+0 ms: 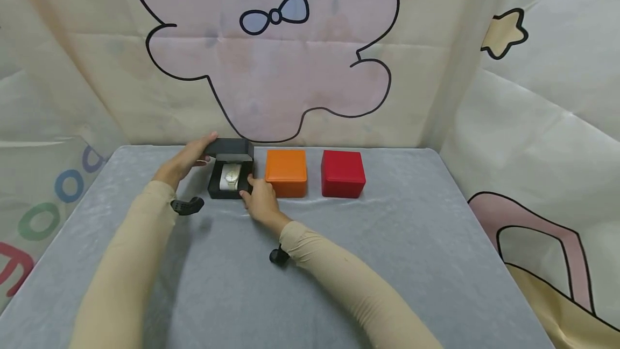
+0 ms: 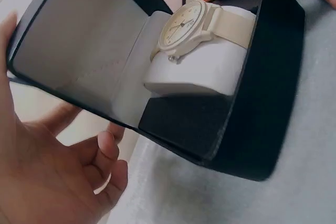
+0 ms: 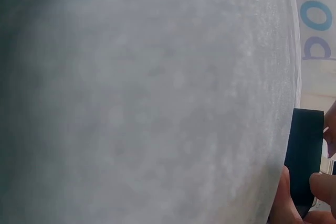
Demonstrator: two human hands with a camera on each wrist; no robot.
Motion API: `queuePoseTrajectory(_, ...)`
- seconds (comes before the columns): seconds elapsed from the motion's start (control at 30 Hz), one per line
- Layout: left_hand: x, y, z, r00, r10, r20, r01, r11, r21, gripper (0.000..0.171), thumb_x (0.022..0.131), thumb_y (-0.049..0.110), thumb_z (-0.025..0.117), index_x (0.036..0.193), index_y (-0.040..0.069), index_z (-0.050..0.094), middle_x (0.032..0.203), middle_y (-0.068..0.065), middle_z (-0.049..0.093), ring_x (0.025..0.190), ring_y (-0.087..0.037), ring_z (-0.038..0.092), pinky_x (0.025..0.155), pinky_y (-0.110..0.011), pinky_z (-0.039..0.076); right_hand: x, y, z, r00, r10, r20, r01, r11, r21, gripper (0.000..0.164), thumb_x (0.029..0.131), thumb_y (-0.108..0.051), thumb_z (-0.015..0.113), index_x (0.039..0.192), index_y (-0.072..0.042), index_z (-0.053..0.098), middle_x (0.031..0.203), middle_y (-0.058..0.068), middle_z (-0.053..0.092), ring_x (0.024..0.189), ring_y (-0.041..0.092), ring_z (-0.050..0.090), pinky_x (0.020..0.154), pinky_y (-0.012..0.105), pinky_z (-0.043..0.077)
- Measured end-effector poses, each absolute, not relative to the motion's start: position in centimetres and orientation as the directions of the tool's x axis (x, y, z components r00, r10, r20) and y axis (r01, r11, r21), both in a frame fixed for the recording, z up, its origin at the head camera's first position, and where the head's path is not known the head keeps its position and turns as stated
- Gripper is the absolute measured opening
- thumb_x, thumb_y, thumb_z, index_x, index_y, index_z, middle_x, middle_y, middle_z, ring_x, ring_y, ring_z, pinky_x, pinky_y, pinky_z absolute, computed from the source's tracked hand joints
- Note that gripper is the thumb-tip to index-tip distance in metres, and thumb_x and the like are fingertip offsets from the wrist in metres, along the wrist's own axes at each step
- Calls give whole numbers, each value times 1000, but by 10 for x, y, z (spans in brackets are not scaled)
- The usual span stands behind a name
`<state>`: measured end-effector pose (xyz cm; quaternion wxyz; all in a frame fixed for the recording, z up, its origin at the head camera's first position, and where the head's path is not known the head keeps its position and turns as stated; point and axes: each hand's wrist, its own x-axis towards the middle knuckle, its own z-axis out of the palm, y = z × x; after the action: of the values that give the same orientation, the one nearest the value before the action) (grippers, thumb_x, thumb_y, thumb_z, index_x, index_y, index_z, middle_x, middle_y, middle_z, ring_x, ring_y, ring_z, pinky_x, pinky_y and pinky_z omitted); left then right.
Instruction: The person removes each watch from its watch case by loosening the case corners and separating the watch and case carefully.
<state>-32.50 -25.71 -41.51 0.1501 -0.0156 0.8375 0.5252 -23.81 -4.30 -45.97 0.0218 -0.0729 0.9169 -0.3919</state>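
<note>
The left hand [image 1: 183, 163] holds the raised lid [image 1: 230, 147] with partly curled fingers; the right hand [image 1: 263, 199] grips the box [image 1: 222, 194] at its near right corner, a watch [image 1: 232, 176] inside.

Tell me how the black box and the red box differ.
The black box is open with its lid raised; the red box is closed. The black box shows a watch inside, while the red box's inside is hidden. The right hand grips the black box; no hand touches the red box. Both sit on the gray cloth.
</note>
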Motion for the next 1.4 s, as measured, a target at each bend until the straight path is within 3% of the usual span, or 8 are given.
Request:
queuePoseTrajectory(0.13, -326, -252, -410, -948, 90, -305, -237, 439, 867, 89, 92, 82, 21, 134, 8, 47, 99, -4, 48, 91, -18, 49, 107, -47, 38, -237, -43, -460, -988, -155, 13, -117, 683, -721, 56, 97, -23, 70, 148, -11, 52, 58, -4, 69, 44, -1, 57, 96, 34, 54)
queuePoseTrajectory(0.23, -327, -250, -408, -938, 73, -340, -280, 420, 863, 101, 90, 85, 15, 151, 7, 33, 127, -21, 46, 103, -24, 48, 112, -51, 36, -236, -44, -460, -988, -154, 9, -114, 688, -717, 56, 97, -24, 70, 148, -12, 52, 65, -2, 72, 52, 4, 64, 95, 34, 54)
queuePoseTrajectory(0.33, -327, -250, -408, -928, 72, -366, -313, 382, 869, 107, 90, 84, 12, 162, 6, 9, 155, -36, 24, 115, -31, 45, 119, -55, 32, -235, -45, -461, -989, -146, 14, -113, 698, -707, 54, 96, -25, 70, 147, -14, 54, 89, 3, 78, 73, 14, 71, 94, 34, 54)
queuePoseTrajectory(0.5, -327, -250, -409, -918, 115, -379, -329, 312, 891, 107, 90, 83, 10, 163, 6, 0, 162, -34, 11, 120, -33, 39, 120, -57, 25, -236, -45, -461, -990, -140, 21, -115, 707, -698, 53, 96, -26, 71, 145, -15, 56, 127, 9, 72, 101, 23, 71, 92, 35, 55)
queuePoseTrajectory(0.7, -327, -253, -410, -905, 186, -384, -312, 325, 893, 109, 89, 85, 3, 163, 5, -2, 166, -31, 11, 134, -40, 33, 123, -60, 18, -239, -44, -460, -988, -151, 25, -126, 710, -693, 50, 98, -28, 68, 144, -13, 56, 143, 6, 61, 125, 23, 64, 101, 40, 53)
queuePoseTrajectory(0.87, -327, -254, -412, -893, 220, -394, -297, 371, 880, 113, 83, 91, 2, 163, 11, -6, 168, -28, 6, 151, -47, 18, 124, -63, 11, -241, -42, -461, -989, -148, 23, -120, 699, -705, 48, 99, -27, 66, 144, -12, 56, 143, 5, 61, 115, 20, 68, 98, 38, 54)
queuePoseTrajectory(1.1, -330, -256, -414, -895, 247, -371, -273, 355, 894, 105, 90, 83, 4, 162, 8, -10, 168, -27, 1, 156, -45, 11, 126, -60, 11, -242, -40, -458, -990, -138, 24, -116, 708, -696, 49, 99, -28, 67, 145, -13, 56, 138, 6, 66, 102, 19, 69, 93, 34, 55)
queuePoseTrajectory(1.4, -319, -266, -409, -920, 244, -306, -192, 401, 896, 94, 99, 73, 10, 163, 5, 2, 167, -26, 14, 152, -47, 24, 122, -60, 22, -239, -41, -457, -989, -146, 22, -119, 699, -705, 52, 99, -29, 67, 146, -12, 55, 84, 3, 72, 80, 15, 68, 88, 31, 54)
